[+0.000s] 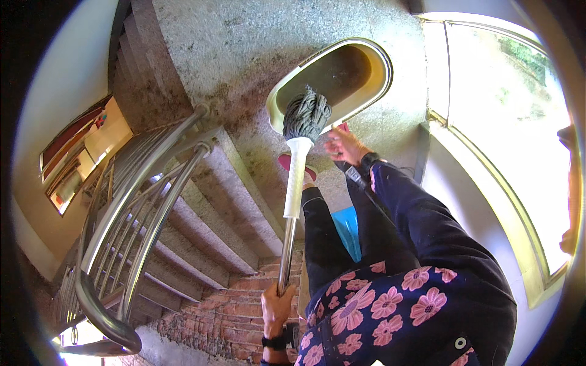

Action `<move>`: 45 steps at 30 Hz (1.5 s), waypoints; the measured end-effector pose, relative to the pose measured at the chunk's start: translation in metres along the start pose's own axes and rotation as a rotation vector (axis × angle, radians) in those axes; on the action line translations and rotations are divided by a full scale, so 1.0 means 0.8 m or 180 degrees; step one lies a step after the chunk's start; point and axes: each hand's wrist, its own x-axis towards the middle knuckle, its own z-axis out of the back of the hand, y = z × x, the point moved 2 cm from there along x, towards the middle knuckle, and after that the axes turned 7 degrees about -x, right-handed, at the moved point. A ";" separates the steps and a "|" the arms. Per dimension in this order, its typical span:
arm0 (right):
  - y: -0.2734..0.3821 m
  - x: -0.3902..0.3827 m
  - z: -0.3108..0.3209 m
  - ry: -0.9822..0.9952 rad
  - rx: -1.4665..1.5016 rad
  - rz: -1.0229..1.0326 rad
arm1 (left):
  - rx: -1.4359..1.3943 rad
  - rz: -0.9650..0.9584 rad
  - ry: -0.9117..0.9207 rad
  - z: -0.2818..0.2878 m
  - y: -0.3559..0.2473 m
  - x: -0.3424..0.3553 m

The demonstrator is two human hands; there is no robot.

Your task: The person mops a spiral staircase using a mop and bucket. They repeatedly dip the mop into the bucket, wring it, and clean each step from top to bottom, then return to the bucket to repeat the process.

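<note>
A string mop with a grey head (307, 116) and a white collar (298, 174) slants across the middle of the view. My left hand (278, 311) is closed around its metal pole (287, 250), low in the picture. The wet-looking strands hang together over the near left end of a cream oval tub (383, 85), which holds dark, murky water (336, 73). Beside the tub's near rim, just right of the mop head, is my right hand (347, 146). Its fingers are loosely bent and apart, with nothing visible in them.
Concrete stairs (226, 213) drop away to the left, beside a metal railing (146, 177); more steps (143, 67) lie at the upper left. A bright window (500, 110) with a sill (488, 183) stands at right. Something blue (347, 229) shows between my legs.
</note>
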 end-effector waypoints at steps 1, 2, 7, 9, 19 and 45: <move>0.011 0.007 0.011 0.0010 -0.0083 0.0064 | 0.0060 0.0158 0.0010 0.009 -0.003 -0.013; 0.023 0.014 0.019 -0.0121 -0.0198 0.0058 | 0.0134 0.0273 0.0012 0.017 -0.007 -0.026; 0.083 0.049 0.018 0.0970 0.0552 0.0249 | -0.0323 0.0853 0.0229 0.053 -0.003 -0.082; 0.098 0.058 -0.001 0.1929 0.1208 0.0024 | -0.0531 0.1078 0.0271 0.049 0.004 -0.093; 0.143 0.043 0.006 0.1325 0.0833 0.0489 | -0.0066 0.0438 -0.0109 0.025 -0.004 -0.061; 0.240 0.012 -0.092 -0.1485 -0.6109 0.1689 | 0.1359 -0.0785 -0.0933 -0.042 -0.008 0.076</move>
